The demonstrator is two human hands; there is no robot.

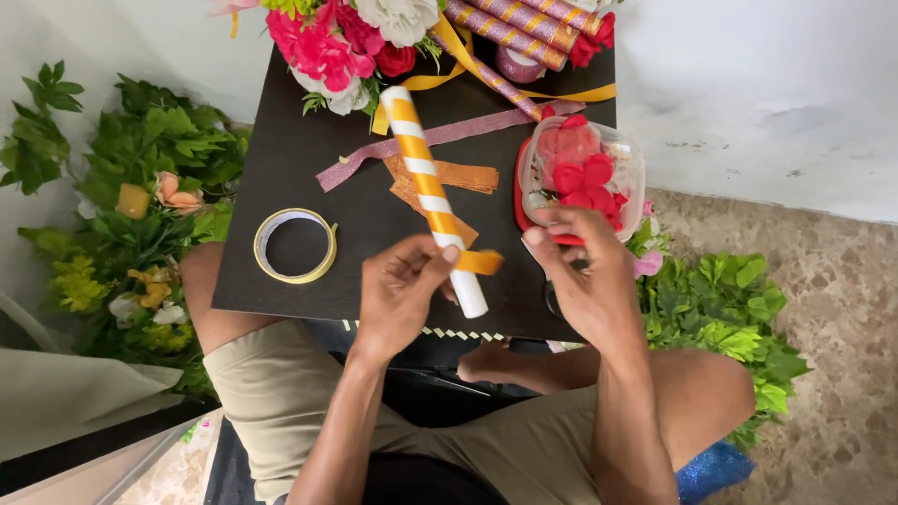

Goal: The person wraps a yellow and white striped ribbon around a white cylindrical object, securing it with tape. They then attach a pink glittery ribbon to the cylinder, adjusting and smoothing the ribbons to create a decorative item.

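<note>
I observe the left hand (398, 290) pinching a white tube wrapped in a spiral of orange ribbon (432, 198), thumb and fingers closed on its lower third. The tube slants up and away from the hands, over the black surface (281, 168). A short loose ribbon end (479, 262) projects sideways from the tube, between the two hands. The right hand (587, 281) hovers just beside that end, fingers curled; I cannot tell whether it grips anything.

Beyond the right hand stands a clear plastic tub of red petals (585, 168). A roll of yellow tape (296, 245) lies on the surface, outboard of the left hand. Past the tube's far tip lie a pink glitter strip (421, 140), orange glitter scraps (468, 176), a bunch of artificial flowers (346, 42) and more wrapped tubes (510, 28).

My judgement: the wrap looks finished to about the lower third, leaving the near end bare. To do it well, I would keep the ribbon taut, hold the same slant and spacing as the turns above, and steady the tube firmly with the left hand against twisting.
</note>
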